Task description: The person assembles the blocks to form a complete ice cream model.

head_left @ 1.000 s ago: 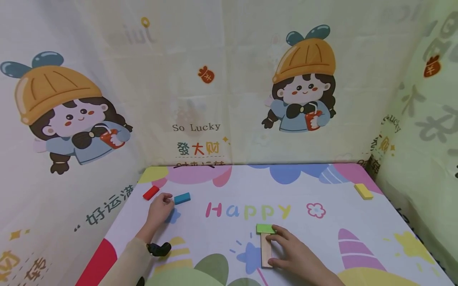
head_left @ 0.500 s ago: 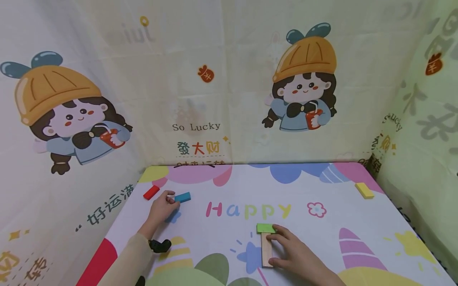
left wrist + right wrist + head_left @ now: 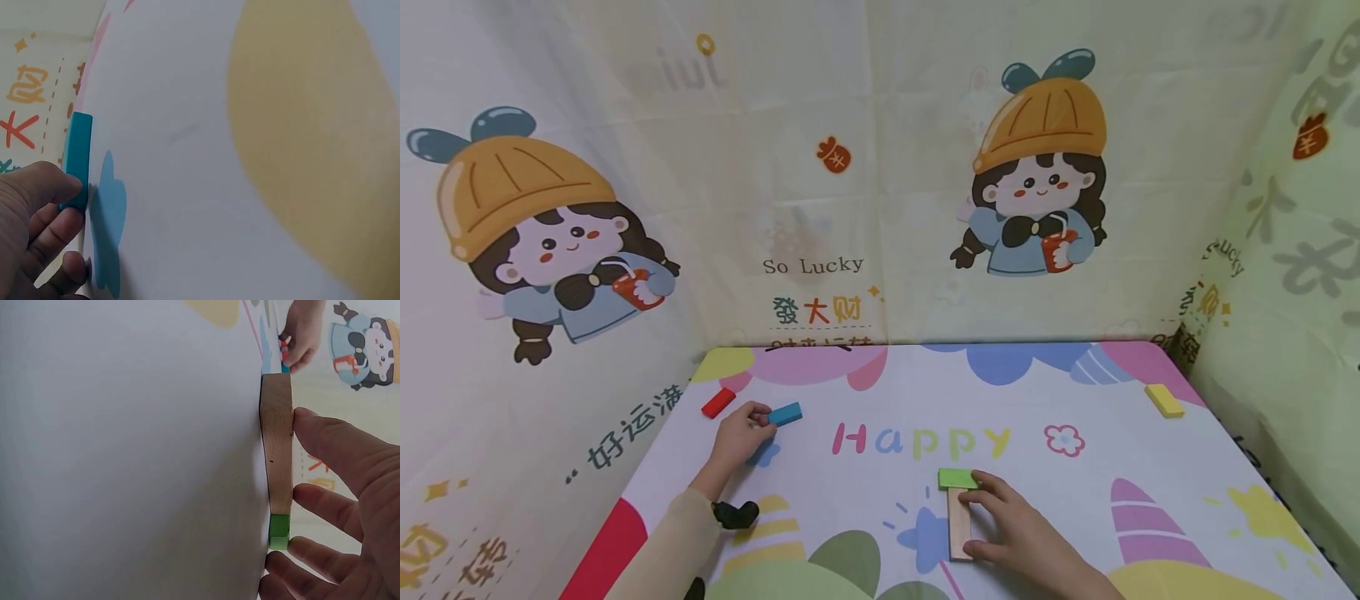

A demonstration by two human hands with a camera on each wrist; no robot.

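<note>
At the left of the table my left hand pinches the near end of a small blue rectangular block. In the left wrist view the thumb presses on the blue block, with other fingers curled below it. A plain wooden block lies lengthwise, and a green block sits crosswise against its far end, forming a T. My right hand rests at their right side. Its thumb and a finger touch the wooden block, another finger the green block.
A red block lies left of the blue one, beyond my left hand. Near the far right corner sits a yellow block. The table has a printed cover, and printed cloth hangs at its back and sides.
My left hand has moved slightly right and its fingers have come together on the end of the blue block. The right hand, wooden block and green block have stayed in place.
</note>
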